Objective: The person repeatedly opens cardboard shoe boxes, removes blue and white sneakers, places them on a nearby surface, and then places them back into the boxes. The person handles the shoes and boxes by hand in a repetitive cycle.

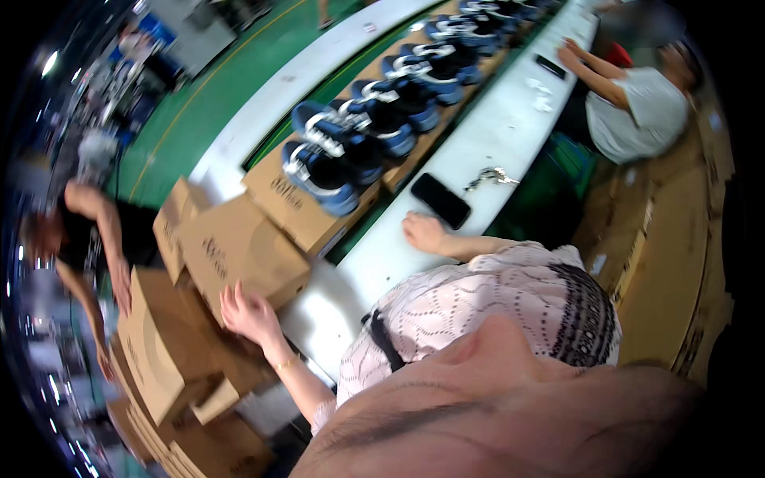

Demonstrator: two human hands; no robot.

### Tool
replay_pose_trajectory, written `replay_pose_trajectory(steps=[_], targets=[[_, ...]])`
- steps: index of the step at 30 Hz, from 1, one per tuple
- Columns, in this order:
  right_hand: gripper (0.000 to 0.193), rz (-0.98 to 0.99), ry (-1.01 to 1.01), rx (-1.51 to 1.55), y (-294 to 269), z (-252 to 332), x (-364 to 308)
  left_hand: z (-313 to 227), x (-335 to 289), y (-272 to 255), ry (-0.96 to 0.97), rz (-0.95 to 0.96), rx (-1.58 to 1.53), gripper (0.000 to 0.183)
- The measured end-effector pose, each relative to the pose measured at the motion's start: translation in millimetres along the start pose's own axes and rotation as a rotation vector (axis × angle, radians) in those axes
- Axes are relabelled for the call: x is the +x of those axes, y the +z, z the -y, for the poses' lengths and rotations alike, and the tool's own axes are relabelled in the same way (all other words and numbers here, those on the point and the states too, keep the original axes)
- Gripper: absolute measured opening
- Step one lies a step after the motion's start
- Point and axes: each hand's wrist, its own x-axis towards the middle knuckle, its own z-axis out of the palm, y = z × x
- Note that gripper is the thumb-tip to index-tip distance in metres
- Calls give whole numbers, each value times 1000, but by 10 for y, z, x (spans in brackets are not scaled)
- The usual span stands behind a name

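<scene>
My left hand (pixel 251 315) is open, its fingers spread at the near edge of a closed brown shoebox (pixel 235 251). Whether the fingertips touch the cardboard, I cannot tell. My right hand (pixel 424 233) rests on the white tabletop (pixel 351 275), fingers curled in and nothing visible in them. Beside it lies a black smartphone (pixel 441 201), with a bunch of keys (pixel 490 177) just beyond. Blue and white sneakers (pixel 320 177) stand in rows on brown boxes (pixel 279 191) along the line, past the shoebox by my left hand.
On the left, a co-worker in dark clothes (pixel 96 223) has a hand at a stack of brown cartons (pixel 163 342). Another person in a light shirt (pixel 637 111) sits at the table on the right, near a second phone (pixel 551 67). Green floor (pixel 179 131) lies beyond the line.
</scene>
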Motion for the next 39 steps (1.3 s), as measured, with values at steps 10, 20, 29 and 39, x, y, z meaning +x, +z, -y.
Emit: replay_pose_trajectory(steps=[10, 20, 29, 39], targets=[[10, -45, -81, -21, 203, -31, 3, 475, -39, 129, -458, -73, -128, 47], [13, 186, -147, 261, 285, 135, 250, 331, -106, 210, -582, -75, -196, 50], [11, 777, -756, 415, 199, 1359, 513, 360, -62, 365, -670, -33, -363, 50], [10, 636, -1047, 289, -142, 2256, 972, 734, -552, 689, -937, 294, -585, 62]])
